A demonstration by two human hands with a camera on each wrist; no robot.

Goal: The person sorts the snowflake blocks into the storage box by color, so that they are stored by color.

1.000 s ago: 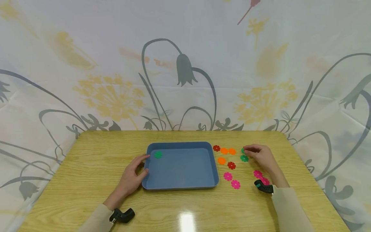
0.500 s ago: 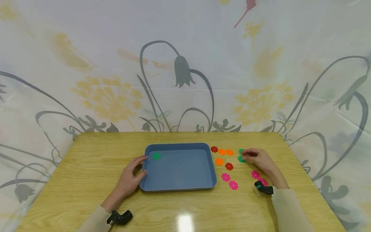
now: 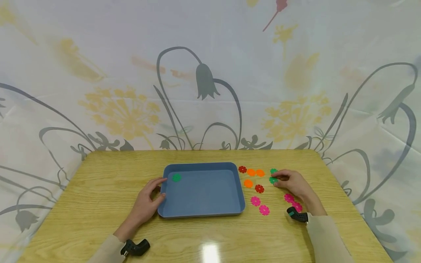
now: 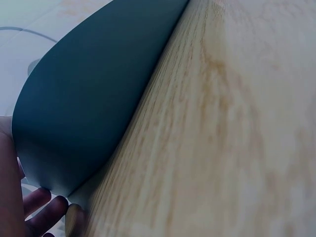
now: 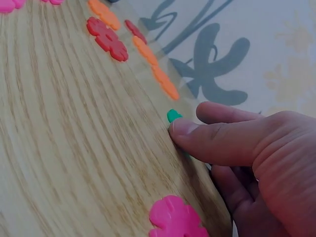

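From where I stand, the blue tray [image 3: 207, 193] sits mid-counter [image 3: 112, 182], with the left hand [image 3: 145, 202] at its nine o'clock side, thumb and fingers spread apart and touching the wall. A green flower disc [image 3: 177, 177] lies inside the tray towards ten o'clock.

Out at the tray's three o'clock, the right hand [image 3: 292, 182] has thumb and forefinger apart beside the near green disc [image 3: 272, 180]; I can't tell if they touch it. The far green disc [image 3: 273, 170] lies just beyond, at its twelve.

At the right hand's nine o'clock are three orange discs [image 3: 248, 183] and two red discs [image 3: 259, 189]; two pink discs [image 3: 255, 201] lie at eight, two more at six, near the wrist.
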